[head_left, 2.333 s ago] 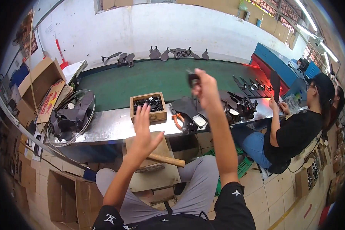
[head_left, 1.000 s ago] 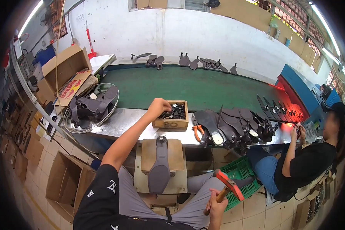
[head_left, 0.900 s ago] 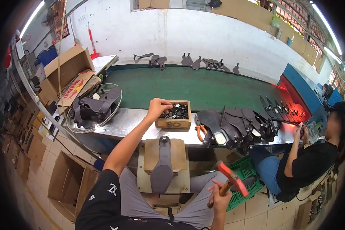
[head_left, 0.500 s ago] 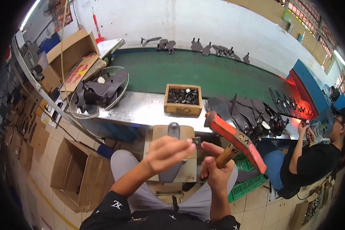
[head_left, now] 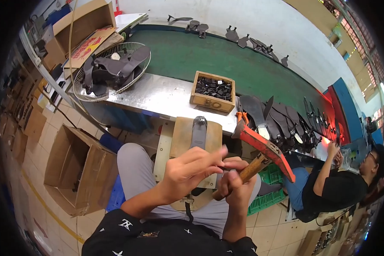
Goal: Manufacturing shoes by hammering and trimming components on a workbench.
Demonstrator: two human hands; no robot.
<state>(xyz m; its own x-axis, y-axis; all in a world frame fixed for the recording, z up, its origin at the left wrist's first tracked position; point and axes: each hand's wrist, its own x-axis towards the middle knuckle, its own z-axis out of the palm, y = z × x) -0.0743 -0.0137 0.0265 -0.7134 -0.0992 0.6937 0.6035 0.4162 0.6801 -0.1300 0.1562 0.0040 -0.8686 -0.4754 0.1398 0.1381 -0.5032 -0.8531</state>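
My right hand (head_left: 236, 185) is closed round the wooden handle of a hammer (head_left: 266, 149), whose red head points up and to the right. At its fingertips, my left hand (head_left: 185, 173) pinches a small black piece (head_left: 227, 169), which is mostly hidden now. The fingers of both hands meet at that piece. Just beyond them, a dark grey strap-like shoe part (head_left: 199, 133) lies on a worn wooden block (head_left: 179, 136) between my knees.
A wooden box (head_left: 213, 104) of small black pieces stands on the metal bench edge (head_left: 162, 94). Dark shoe parts (head_left: 281, 117) are piled to its right, and more fill a wire basket (head_left: 79, 85). A green belt runs behind. On the right sits a co-worker (head_left: 341, 183); a cardboard box (head_left: 94, 183) stands left.
My view has shifted, so the bench sits higher. My hands have drawn together, and the small black piece has turned and is less visible. The hammer stays in my right hand.
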